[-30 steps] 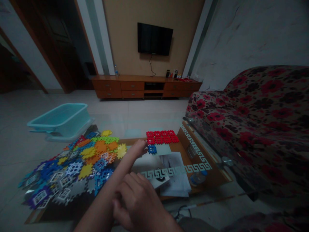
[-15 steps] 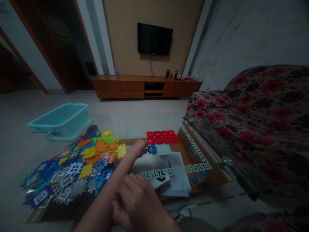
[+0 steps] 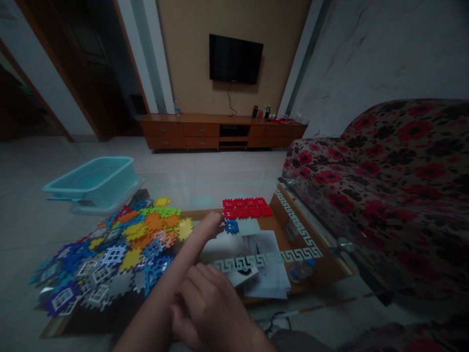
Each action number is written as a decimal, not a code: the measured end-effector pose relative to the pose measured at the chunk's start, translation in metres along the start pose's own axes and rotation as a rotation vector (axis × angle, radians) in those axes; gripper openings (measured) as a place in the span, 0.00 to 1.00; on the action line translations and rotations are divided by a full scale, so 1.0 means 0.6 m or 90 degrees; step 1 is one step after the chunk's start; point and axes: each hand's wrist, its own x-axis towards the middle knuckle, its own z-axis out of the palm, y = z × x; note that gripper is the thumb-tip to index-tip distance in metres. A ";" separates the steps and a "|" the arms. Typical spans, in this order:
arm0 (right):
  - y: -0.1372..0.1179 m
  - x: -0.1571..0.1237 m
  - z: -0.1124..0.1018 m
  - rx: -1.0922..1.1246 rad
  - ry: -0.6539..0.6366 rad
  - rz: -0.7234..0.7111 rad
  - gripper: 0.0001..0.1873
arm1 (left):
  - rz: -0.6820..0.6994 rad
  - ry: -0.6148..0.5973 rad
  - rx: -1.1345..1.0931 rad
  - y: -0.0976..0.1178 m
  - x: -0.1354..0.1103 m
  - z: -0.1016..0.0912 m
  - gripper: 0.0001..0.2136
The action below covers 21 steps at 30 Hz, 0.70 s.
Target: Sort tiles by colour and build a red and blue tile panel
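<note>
Glass tabletop (image 3: 298, 253) bears notch-edged red tiles (image 3: 247, 208), one blue tile (image 3: 231, 226). Left hand (image 3: 211, 225): grip indeterminable. Right hand (image 3: 209, 297): curled, contents unseen.

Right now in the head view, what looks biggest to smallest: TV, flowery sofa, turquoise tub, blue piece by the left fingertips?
Flowery sofa
Turquoise tub
TV
Blue piece
The tub is nearer than the TV, so real sizes are unsure.

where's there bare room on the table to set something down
Bare glass lies right of the blue tile, in front of the red tiles, and beyond the left hand, between red tiles and tile pile. That pile crowds the left side.
</note>
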 end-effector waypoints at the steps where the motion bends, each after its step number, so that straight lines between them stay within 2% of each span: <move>1: 0.000 0.000 0.001 0.001 -0.001 -0.001 0.05 | 0.001 -0.001 0.001 0.000 0.000 0.000 0.07; 21: -0.001 -0.001 0.002 0.004 -0.004 -0.002 0.05 | -0.007 -0.006 -0.001 0.003 -0.002 -0.004 0.07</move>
